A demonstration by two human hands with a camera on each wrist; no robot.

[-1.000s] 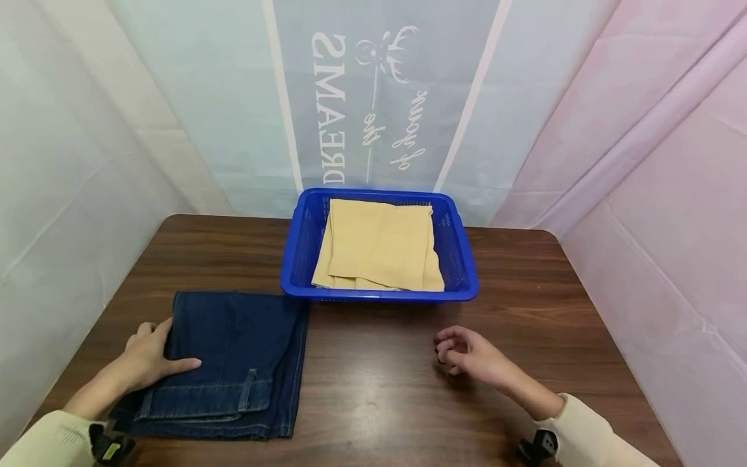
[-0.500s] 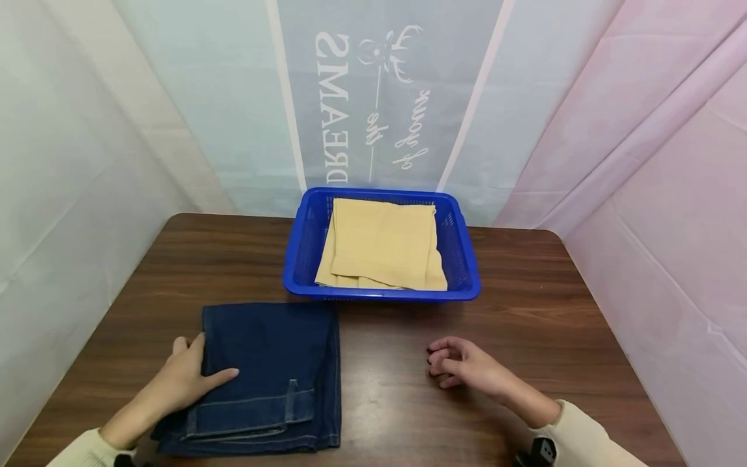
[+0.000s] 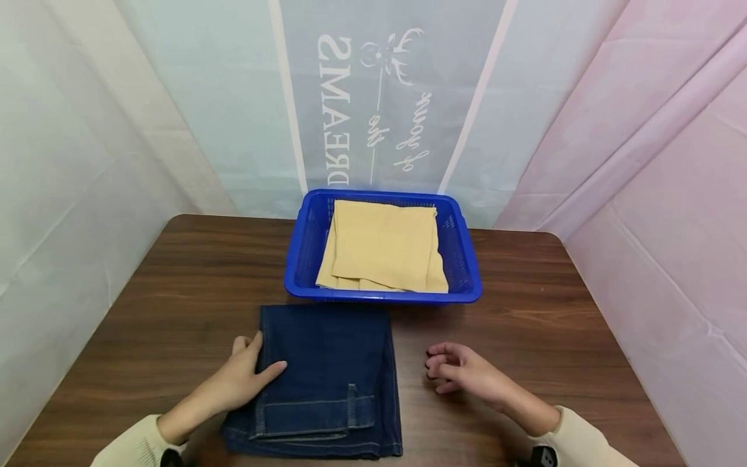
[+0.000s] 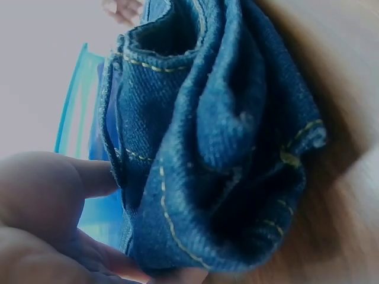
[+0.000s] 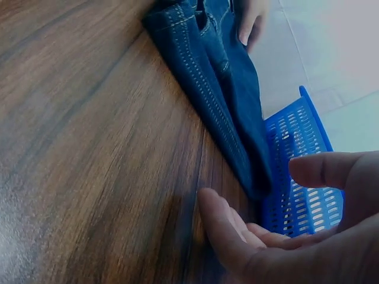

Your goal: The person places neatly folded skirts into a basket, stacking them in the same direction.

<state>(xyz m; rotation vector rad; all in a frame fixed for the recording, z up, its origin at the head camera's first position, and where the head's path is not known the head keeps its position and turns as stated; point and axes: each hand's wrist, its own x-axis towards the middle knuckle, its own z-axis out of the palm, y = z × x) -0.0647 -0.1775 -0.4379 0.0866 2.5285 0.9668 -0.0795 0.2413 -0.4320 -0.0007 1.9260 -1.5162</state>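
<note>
Folded dark blue jeans (image 3: 327, 357) lie on the table in front of the basket, waistband and belt loop toward the near edge. My left hand (image 3: 236, 383) grips their left side, thumb on top and fingers at the edge. In the left wrist view, the thumb presses the upper layer of the jeans (image 4: 166, 154) while the fingers reach beneath the thick fold. To the right of the jeans, my right hand (image 3: 467, 375) hovers with loosely bent fingers and holds nothing. The right wrist view shows a gap between this hand (image 5: 296, 236) and the jeans (image 5: 219, 100).
A blue plastic basket (image 3: 382, 296) with perforated sides stands at the back middle of the brown wooden table (image 3: 525, 305). Folded yellow cloth (image 3: 382, 243) lies in it. Printed curtains (image 3: 245, 97) hang behind and at both sides.
My left hand has slid the folded jeans rightward from the table's left side to in front of the basket. My right hand has moved slightly left and nearer the body.
</note>
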